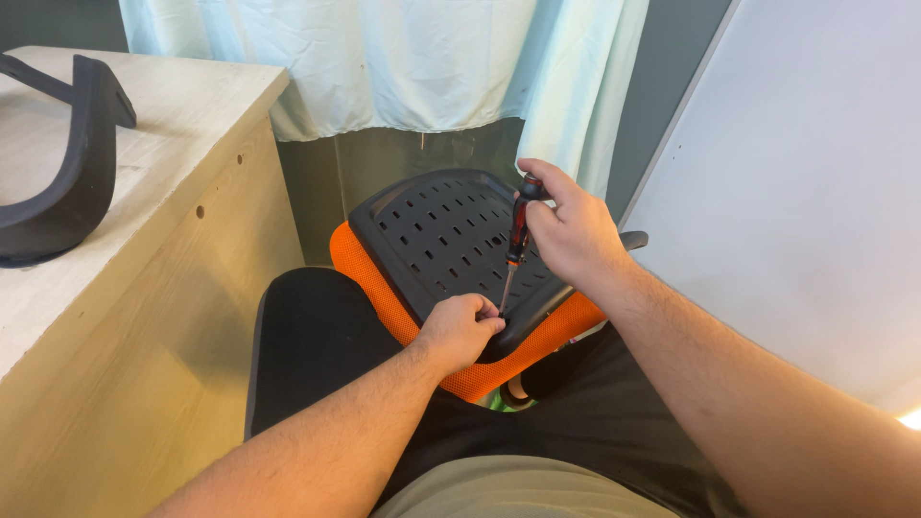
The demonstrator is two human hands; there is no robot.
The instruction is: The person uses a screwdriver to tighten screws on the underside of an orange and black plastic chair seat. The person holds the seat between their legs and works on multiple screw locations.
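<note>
The right hand (566,230) is wrapped around the handle of a screwdriver (516,240), held nearly upright with its tip down at the near edge of a black perforated seat panel (432,235). The left hand (460,329) pinches at that tip, resting on the panel's orange mesh cushion (369,273). A pale wooden table (144,192) stands to the left.

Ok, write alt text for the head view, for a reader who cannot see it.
A right hand holds a red-and-black screwdriver upright, tip down on a perforated black chair panel backed with orange mesh, while the left hand steadies the tip. A pale wooden desk stands at left.
</note>
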